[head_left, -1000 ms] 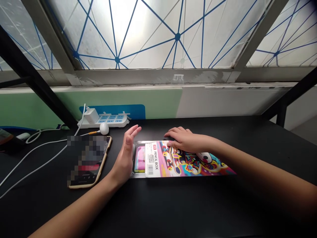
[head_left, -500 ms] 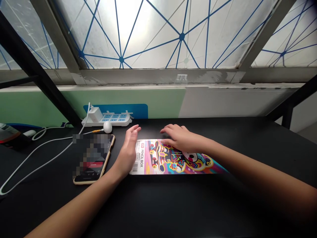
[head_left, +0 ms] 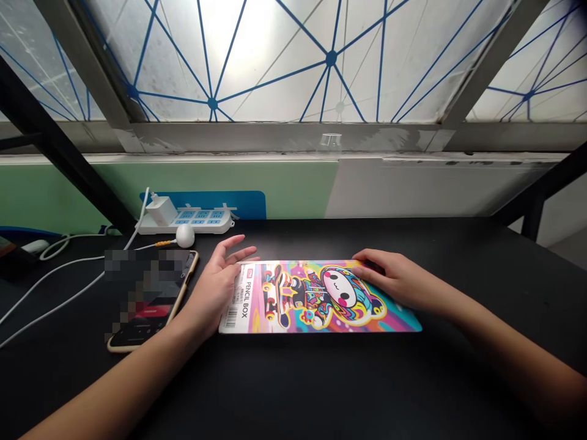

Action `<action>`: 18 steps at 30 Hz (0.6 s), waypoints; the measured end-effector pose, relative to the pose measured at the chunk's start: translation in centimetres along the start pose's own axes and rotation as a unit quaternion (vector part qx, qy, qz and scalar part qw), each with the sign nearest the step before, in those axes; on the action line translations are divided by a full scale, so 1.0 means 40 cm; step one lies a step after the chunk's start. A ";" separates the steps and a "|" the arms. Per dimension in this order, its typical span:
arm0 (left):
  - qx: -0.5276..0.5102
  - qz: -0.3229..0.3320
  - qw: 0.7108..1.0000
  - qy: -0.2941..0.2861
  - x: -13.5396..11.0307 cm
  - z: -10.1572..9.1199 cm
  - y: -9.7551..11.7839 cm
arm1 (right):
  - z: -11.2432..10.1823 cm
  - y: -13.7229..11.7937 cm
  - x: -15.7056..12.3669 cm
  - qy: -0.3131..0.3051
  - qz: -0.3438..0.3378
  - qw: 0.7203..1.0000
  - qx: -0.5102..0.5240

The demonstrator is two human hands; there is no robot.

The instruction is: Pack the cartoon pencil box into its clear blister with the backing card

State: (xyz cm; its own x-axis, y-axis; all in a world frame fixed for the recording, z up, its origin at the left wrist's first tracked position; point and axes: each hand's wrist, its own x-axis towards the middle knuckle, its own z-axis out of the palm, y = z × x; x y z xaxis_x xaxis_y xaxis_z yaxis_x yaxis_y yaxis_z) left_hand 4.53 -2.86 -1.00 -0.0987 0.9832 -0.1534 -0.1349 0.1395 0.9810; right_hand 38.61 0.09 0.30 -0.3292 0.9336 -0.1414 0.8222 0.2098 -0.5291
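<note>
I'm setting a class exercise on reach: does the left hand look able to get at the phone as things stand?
Probably yes: the phone lies beside the left hand, with nothing visible standing between them. The hand would likely have to leave the pencil box.

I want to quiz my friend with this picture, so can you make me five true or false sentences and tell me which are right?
1. The left hand is at the label end of the package. True.
2. The phone is on the right of the package in the picture. False: it is on the left.
3. A white charger sits on the power strip. True.
4. The right hand is touching the barcode. False: it is near the other end, by the teal corner.
5. The label says "PENCIL BOX". True.
</note>
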 end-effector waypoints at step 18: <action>-0.021 -0.035 0.998 0.057 0.010 0.003 -0.007 | 0.013 -0.018 0.003 0.039 -0.008 0.999 0.015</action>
State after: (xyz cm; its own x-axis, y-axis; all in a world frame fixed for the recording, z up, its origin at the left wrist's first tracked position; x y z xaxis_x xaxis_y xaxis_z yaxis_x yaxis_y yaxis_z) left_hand 4.64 -2.50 -1.31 -0.1984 0.9510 -0.2370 -0.1864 0.2008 0.9617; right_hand 37.74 -0.11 0.22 -0.3045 0.9501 -0.0677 0.8020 0.2174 -0.5563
